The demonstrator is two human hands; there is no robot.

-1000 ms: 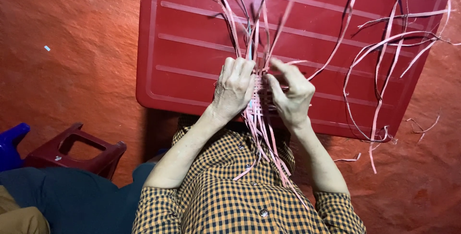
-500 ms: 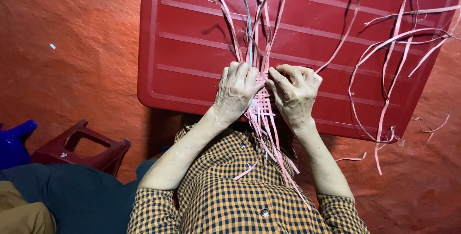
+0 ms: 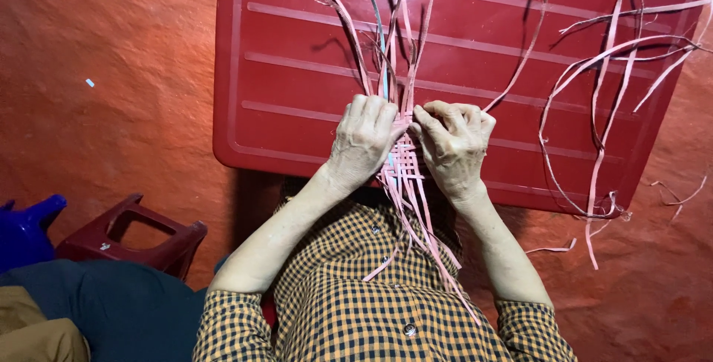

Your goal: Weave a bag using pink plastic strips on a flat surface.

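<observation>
While the woven patch of pink strips (image 3: pixel 403 170) hangs between the two hands just above the near edge of the red plastic table (image 3: pixel 297 72), its loose ends fan up over the tabletop and trail down across the checked shirt (image 3: pixel 356 302). The left hand (image 3: pixel 364 139) is curled shut on the left edge of the weave, fingers folded over it. The right hand (image 3: pixel 453 143) pinches the right edge, thumb and fingertips pressed together on a strip. To do this well, I judge that the crossings should be kept flat and snug, each strip pushed tight against its neighbour, with the upright ends kept apart so they do not tangle. More loose strips (image 3: pixel 601 95) curl over the table's right side and some lie on the orange floor (image 3: pixel 111 72). A dark red stool (image 3: pixel 134 236) and a blue plastic object (image 3: pixel 30 228) stand to the left, near dark cloth (image 3: pixel 96 310).
</observation>
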